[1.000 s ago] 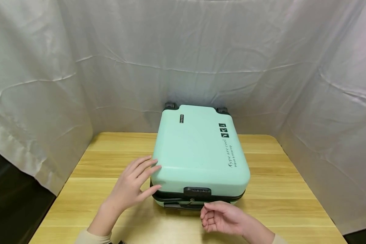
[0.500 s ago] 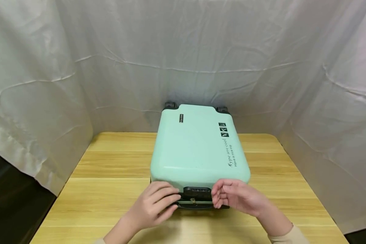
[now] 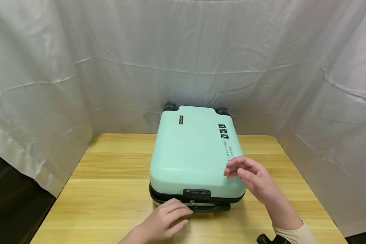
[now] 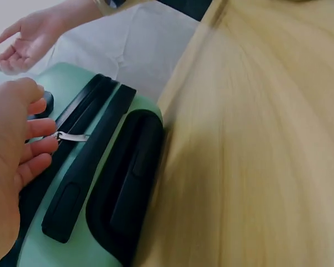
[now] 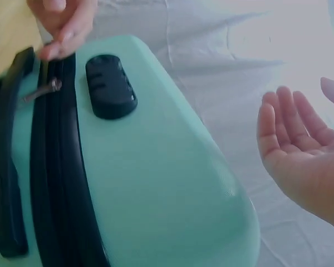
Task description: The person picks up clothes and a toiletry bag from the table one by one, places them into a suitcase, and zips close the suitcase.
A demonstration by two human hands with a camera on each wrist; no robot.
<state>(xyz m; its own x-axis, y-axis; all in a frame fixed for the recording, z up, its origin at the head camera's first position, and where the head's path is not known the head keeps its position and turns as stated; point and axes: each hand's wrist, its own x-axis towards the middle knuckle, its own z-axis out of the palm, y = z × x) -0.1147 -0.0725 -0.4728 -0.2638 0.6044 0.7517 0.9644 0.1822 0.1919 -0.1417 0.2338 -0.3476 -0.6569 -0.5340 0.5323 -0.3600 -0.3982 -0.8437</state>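
Note:
A mint-green hard-shell suitcase [image 3: 192,145] lies flat, its handle side nearest me. That side carries a black combination lock [image 3: 196,193], a metal zipper pull [image 4: 72,137] and a black carry handle [image 4: 89,167]. My left hand [image 3: 167,220] is in front of this side, fingers loosely bent close to the zipper pull; whether they touch it I cannot tell. My right hand [image 3: 256,179] hovers over the suitcase's near right corner with relaxed fingers and holds nothing. In the right wrist view the right hand [image 5: 306,150] is apart from the shell.
The suitcase rests on a wooden table [image 3: 109,196]. Black wheels [image 3: 170,106] at its far end are close to the grey curtain [image 3: 183,67], which hangs behind and on both sides. A black object [image 3: 271,239] is beside the right sleeve.
My left hand has moved from the suitcase's left side to the front by the zipper pull. My right hand has gone from the front, past the lock, up over the near right corner.

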